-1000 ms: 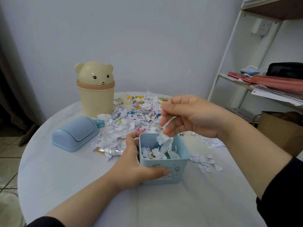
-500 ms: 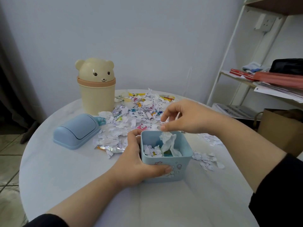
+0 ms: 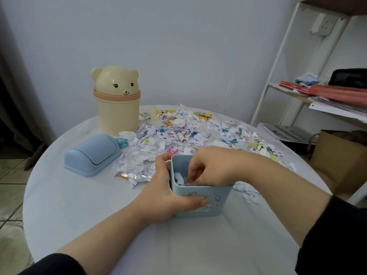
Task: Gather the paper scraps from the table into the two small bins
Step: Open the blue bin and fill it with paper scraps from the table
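The right hand (image 3: pixel 212 169) dips into the open blue bin (image 3: pixel 218 203) from 2 o'clock, fingers curled down among the white scraps inside (image 3: pixel 178 178). Whether they pinch any paper cannot be told, as the fingertips are hidden behind the bin's wall. The left hand (image 3: pixel 168 197) grips the bin from 9 o'clock, thumb laid across the front wall and fingers wrapped round the far left corner.

The bin stands upright on the round white table (image 3: pixel 79 205), toward its near side. Taking the bin as centre, a small patch of scraps (image 3: pixel 248 192) lies just beside it at 3 o'clock. The main scrap pile (image 3: pixel 174 132), white with coloured bits, spreads from 11 to 2 o'clock. The blue lid (image 3: pixel 92 154) lies at 10 o'clock at the pile's edge. The cream bear bin (image 3: pixel 117 108), lid on, stands upright at 11 o'clock, touching the pile.
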